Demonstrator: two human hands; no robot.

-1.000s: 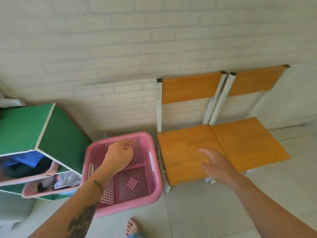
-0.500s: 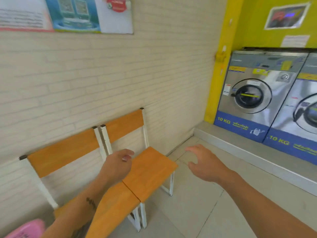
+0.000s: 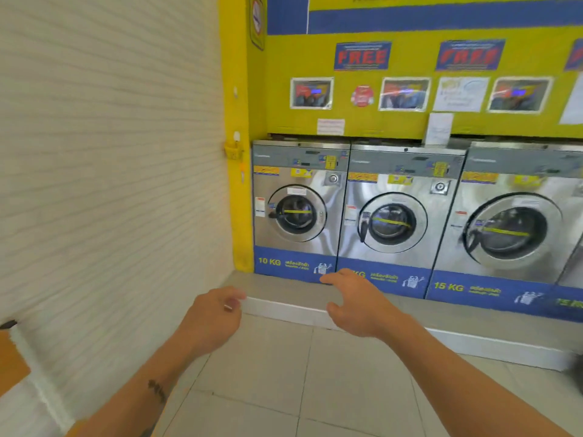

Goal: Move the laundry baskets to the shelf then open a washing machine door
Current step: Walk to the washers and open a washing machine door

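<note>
Three washing machines (image 3: pixel 391 212) stand side by side across the frame's right half on a raised step (image 3: pixel 284 302). A wall (image 3: pixel 110 152) fills the left. Both hands (image 3: pixel 211 316) hover at lower centre above the floor (image 3: pixel 284 373).

- My left hand (image 3: pixel 214 316) hangs loosely curled, empty.
- My right hand (image 3: pixel 356 304) spreads open, empty.
- Three washing machines (image 3: pixel 298 209) ahead, doors closed.

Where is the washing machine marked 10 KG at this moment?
In the head view, the 10 KG washing machine stands leftmost in the row, against the yellow pillar and left of the next machine.
</note>
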